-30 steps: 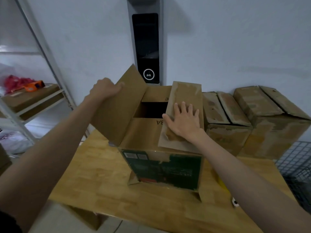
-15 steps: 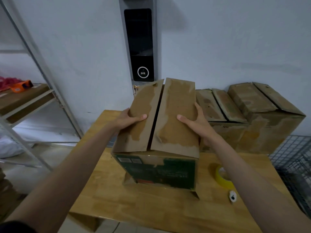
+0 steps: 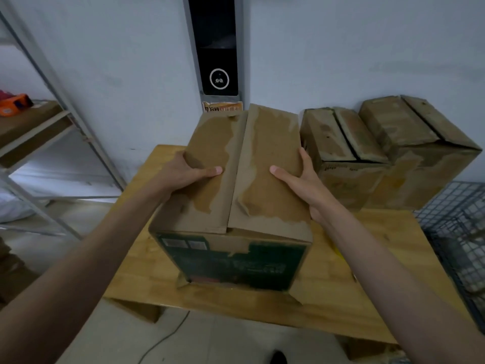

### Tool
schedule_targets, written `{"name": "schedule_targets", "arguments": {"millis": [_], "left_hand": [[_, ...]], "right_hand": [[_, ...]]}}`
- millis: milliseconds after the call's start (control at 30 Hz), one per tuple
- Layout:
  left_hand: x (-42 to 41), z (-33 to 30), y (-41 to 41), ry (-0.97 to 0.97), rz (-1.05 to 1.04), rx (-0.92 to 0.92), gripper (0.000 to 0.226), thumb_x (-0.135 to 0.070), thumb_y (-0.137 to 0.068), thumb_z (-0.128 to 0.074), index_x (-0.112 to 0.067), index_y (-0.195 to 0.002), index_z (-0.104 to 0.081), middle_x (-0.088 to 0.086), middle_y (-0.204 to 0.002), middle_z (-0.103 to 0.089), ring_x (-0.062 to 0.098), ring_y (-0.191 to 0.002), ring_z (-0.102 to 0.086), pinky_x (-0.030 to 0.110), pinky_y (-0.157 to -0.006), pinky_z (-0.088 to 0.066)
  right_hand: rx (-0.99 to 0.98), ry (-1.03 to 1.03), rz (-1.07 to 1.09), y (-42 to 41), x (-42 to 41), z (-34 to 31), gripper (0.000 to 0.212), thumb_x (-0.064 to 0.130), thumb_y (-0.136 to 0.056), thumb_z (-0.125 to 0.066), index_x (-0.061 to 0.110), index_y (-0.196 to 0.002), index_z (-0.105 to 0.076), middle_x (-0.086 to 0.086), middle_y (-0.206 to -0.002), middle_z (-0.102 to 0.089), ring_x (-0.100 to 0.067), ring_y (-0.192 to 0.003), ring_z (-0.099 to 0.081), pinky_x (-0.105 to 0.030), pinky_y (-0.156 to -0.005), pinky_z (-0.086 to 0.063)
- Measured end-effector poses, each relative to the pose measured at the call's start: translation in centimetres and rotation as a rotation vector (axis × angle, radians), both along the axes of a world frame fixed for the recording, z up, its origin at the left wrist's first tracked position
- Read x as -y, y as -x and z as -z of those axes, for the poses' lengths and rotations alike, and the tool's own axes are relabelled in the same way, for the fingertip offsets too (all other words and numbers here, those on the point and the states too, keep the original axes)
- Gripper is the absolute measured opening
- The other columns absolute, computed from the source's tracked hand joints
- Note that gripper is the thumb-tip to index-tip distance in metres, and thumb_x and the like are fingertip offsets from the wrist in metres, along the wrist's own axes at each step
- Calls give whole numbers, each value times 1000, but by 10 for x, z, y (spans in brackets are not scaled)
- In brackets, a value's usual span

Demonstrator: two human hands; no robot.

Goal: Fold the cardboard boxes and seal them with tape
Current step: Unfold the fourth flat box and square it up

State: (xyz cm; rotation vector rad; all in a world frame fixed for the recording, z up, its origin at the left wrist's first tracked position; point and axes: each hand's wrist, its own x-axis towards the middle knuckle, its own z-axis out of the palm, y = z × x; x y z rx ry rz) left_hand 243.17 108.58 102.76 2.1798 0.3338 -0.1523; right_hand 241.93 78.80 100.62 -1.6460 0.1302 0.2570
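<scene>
**Both hands hold the box flaps down**

While the cardboard box [image 3: 231, 232] stands on the wooden surface [image 3: 328, 298], the left hand [image 3: 183, 174] clasps its left flap, thumb on top; the right hand [image 3: 301, 179] clasps the right flap likewise. Two more boxes [image 3: 388, 153] stand further right.

box [image 3: 231, 179]: brown flaps, dark green printed front | table [image 3: 341, 298]: light wood | wall [image 3: 341, 48]: pale blue-grey

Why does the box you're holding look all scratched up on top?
The box's top flaps have pale, ragged patches where the brown surface has peeled away, probably from old tape. The same scuffing marks the two boxes behind it. The left hand and right hand hold the flaps closed, with no tape across the seam yet.
</scene>
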Motion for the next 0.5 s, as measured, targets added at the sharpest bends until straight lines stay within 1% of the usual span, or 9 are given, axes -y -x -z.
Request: {"name": "schedule_targets", "arguments": {"millis": [67,100,200,267,367,433,500], "left_hand": [[6,15,9,4,-5,-23,119,-71,-54,-86,-20,-149,-34,-2,-131,-52,25,-120,-56,46,-103,-48],[10,24,13,-8,-9,-50,122,-73,-53,-85,-20,-150,-33,-1,-132,-52,26,-123,-54,47,-105,-47],[17,57,27,-19,-10,-118,142,-87,-34,-80,-20,-151,-33,1,-144,-52,26,-128,-53,49,-108,-45],[17,79,36,-23,-37,-122,143,-87,-33,-78,-21,-151,-31,1,-146,-52,26,-129,-54,49,-108,-45],[19,95,42,-79,-64,-78,140,-89,-43,-73,-21,-155,-24,2,-150,-48,28,-133,-50,50,-110,-42],[22,101,43,-148,-58,-78,134,-88,-57,-69,-20,-159,-14,5,-156,-39,30,-139,-44,51,-113,-39],[27,104,48,-233,-45,-106,125,-86,-70,-60,-20,-160,-5,8,-162,-27,33,-143,-38,51,-114,-36]], "right_hand": [[-31,8,-8,6,1,11,106,45,-83,-80,45,-158,-5,6,-136,-41,-11,-102,-57,-28,-67,-52],[-56,16,-12,10,2,19,107,46,-81,-81,45,-158,-6,6,-138,-41,-12,-104,-56,-30,-70,-52],[-128,39,-13,26,3,53,111,49,-77,-83,45,-158,-8,2,-148,-40,-16,-113,-55,-35,-84,-53],[-114,72,-19,33,1,71,116,53,-72,-85,46,-157,-7,3,-153,-36,-19,-122,-50,-40,-96,-51],[-65,115,-7,35,-2,85,121,57,-68,-86,45,-158,-6,5,-154,-36,-18,-127,-48,-41,-103,-47],[-30,173,-6,36,-2,91,123,61,-66,-86,45,-158,-5,5,-155,-37,-20,-132,-46,-46,-109,-45],[-3,239,-25,38,1,98,123,62,-67,-84,44,-158,-3,4,-155,-36,-20,-134,-45,-48,-111,-44]]}}
